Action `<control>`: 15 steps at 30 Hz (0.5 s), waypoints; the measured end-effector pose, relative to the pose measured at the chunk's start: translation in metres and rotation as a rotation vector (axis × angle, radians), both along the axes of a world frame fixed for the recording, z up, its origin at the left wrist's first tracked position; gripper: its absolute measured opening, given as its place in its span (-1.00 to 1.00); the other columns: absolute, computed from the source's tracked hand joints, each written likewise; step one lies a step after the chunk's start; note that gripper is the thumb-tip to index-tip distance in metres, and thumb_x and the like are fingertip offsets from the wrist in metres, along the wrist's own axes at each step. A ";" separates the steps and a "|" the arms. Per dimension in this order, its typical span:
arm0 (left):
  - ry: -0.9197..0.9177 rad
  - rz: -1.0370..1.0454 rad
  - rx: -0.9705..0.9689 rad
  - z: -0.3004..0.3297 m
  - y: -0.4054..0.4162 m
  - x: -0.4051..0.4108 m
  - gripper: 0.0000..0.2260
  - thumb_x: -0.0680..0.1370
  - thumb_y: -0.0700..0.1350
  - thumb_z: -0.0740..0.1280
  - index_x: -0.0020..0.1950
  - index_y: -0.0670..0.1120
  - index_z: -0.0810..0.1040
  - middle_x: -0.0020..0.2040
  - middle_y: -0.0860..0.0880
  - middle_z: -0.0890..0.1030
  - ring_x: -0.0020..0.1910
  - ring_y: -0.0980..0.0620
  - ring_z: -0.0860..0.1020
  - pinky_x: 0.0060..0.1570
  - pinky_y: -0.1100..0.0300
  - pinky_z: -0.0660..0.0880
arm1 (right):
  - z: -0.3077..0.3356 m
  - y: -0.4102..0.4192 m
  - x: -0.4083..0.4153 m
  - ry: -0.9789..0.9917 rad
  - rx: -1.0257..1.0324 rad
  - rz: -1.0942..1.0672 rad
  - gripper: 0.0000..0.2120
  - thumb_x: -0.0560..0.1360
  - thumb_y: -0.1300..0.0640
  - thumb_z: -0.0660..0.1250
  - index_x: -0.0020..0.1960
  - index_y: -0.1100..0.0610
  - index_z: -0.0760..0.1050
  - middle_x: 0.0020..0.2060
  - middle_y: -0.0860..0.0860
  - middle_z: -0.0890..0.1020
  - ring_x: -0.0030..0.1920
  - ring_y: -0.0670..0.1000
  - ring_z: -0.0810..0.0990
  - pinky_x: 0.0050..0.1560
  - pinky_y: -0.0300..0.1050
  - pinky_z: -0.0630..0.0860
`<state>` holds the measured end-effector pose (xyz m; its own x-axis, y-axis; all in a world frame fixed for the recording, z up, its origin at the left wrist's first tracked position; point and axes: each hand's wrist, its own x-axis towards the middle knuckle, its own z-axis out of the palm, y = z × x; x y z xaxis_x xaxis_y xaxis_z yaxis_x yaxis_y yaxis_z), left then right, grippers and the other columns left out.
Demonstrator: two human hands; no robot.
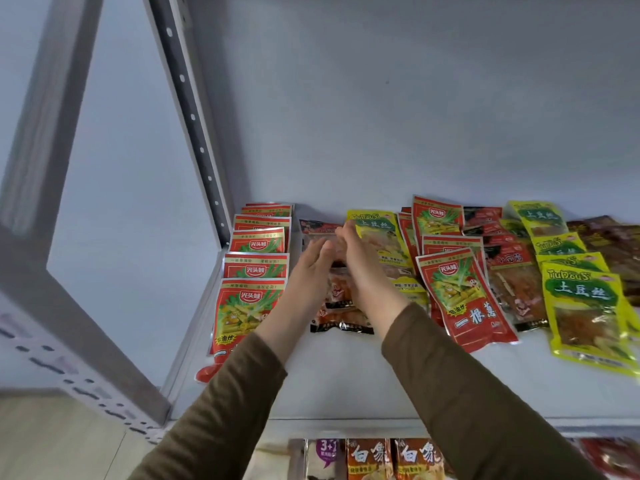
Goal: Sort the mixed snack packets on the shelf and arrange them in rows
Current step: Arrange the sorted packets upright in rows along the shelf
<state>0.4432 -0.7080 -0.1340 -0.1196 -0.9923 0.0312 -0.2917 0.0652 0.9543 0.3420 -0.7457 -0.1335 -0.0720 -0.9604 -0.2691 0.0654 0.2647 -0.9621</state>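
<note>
reaching with both hands over the dark packets in the middle of the shelf — left hand and right hand side by side, fingers straight, each grip spread and clasping nothing. lying in a tidy overlapping row left of the dark packets — red packets. sprawling mixed to their right, more red packets and yellow packets.
</note>
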 end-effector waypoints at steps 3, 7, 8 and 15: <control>-0.092 -0.001 0.066 -0.008 -0.022 -0.009 -0.60 0.76 0.06 0.03 0.53 -0.02 0.41 0.56 -0.07 0.37 0.60 -0.08 0.21 0.53 0.08 0.17 | -0.002 -0.014 -0.001 0.001 0.065 0.016 -0.30 0.63 -0.37 -0.02 0.59 0.05 0.25 0.54 0.07 0.35 0.52 0.12 0.34 0.52 0.16 0.26; -0.050 0.029 0.240 -0.016 -0.039 -0.009 -0.53 0.73 0.15 0.07 0.48 -0.11 0.46 0.49 -0.19 0.46 0.50 -0.17 0.40 0.51 -0.05 0.30 | -0.006 -0.021 -0.015 0.012 0.114 -0.019 -0.23 0.59 -0.42 -0.04 0.61 0.05 0.20 0.57 0.07 0.29 0.55 0.14 0.28 0.54 0.18 0.22; -0.064 0.041 0.266 -0.017 -0.040 -0.008 -0.55 0.73 0.16 0.05 0.39 -0.08 0.53 0.40 -0.20 0.55 0.39 -0.17 0.51 0.40 -0.03 0.41 | -0.007 -0.023 -0.018 0.014 0.115 -0.026 -0.22 0.58 -0.43 -0.05 0.62 0.04 0.18 0.59 0.06 0.26 0.56 0.14 0.25 0.54 0.18 0.20; -0.014 0.033 0.223 -0.007 -0.037 0.001 -0.55 0.73 0.20 0.02 0.24 -0.01 0.60 0.11 -0.12 0.70 0.05 -0.06 0.70 0.15 0.03 0.61 | -0.010 -0.033 -0.031 -0.006 0.177 0.002 -0.12 0.51 -0.51 0.01 0.64 0.03 0.11 0.61 0.07 0.20 0.59 0.14 0.18 0.57 0.23 0.15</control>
<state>0.4443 -0.7449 -0.1411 -0.0856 -0.9779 -0.1909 -0.3037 -0.1568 0.9398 0.3106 -0.7783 -0.1436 -0.0676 -0.8982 -0.4343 0.0699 0.4300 -0.9001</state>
